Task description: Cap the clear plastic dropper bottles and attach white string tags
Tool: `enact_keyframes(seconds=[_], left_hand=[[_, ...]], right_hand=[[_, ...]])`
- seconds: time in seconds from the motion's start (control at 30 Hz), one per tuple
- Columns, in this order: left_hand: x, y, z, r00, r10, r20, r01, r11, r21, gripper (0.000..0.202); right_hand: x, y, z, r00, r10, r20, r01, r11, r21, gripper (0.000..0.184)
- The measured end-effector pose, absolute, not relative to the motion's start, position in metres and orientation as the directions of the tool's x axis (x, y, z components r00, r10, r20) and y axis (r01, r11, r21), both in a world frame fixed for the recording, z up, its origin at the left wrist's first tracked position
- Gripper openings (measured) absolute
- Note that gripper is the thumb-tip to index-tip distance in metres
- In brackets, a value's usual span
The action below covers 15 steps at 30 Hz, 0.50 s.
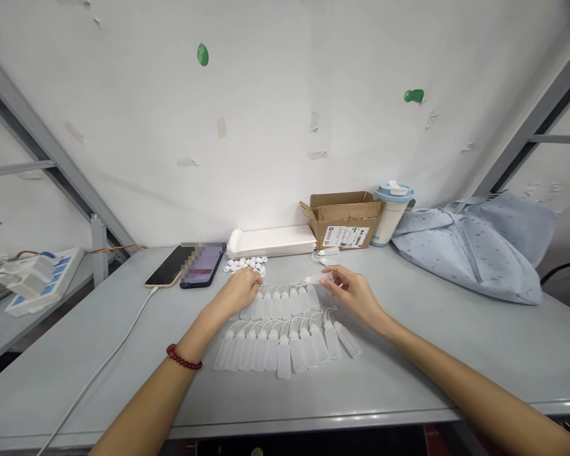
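Note:
My left hand (240, 290) reaches to the near edge of a small pile of white caps (247, 263), its fingers curled together and the fingertips partly hidden. Whatever they pinch, if anything, I cannot make out. Between the thumb and fingers of my right hand (354, 291) is a small translucent dropper bottle (316, 278), held nearly level with its thin tip to the left. Two rows of similar bottles lie below: a back row (278, 305) close under my hands and a front row (270, 351) nearer the table edge. Thin curved tips stick out from their necks.
Behind the caps lies a stack of white trays (275, 240). Beside it stand an open cardboard box (344, 221) and a lidded cup (390, 215). A blue cloth bag (470, 253) rests at right. Two phones (171, 266) and a white cable (109, 358) lie at left.

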<state>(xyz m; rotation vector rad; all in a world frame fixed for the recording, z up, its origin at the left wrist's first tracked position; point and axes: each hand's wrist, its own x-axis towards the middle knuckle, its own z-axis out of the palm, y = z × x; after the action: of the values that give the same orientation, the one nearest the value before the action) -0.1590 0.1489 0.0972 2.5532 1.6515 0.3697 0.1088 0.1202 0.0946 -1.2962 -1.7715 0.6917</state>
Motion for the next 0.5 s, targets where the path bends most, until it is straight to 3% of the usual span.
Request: enact_keyframes(seconds=[0.23,0.4,0.5], left_hand=[[-0.159,0.148,0.100,0.354,0.916,0.191,0.894,-0.391,0.219,0.024],[-0.152,0.141,0.110,0.291,0.917,0.273,0.845,-0.380,0.377,0.022],[-0.147,0.138,0.113,0.263,0.921,0.286,0.800,-0.374,0.470,0.022]], right_hand=[[0.116,0.127,0.095,-0.102,0.934,0.343,0.532,0.342,-0.774,0.026],[0.121,0.133,0.089,-0.094,0.936,0.339,0.630,0.320,-0.708,0.023],[0.125,0.139,0.081,-0.110,0.935,0.338,0.737,0.305,-0.603,0.019]])
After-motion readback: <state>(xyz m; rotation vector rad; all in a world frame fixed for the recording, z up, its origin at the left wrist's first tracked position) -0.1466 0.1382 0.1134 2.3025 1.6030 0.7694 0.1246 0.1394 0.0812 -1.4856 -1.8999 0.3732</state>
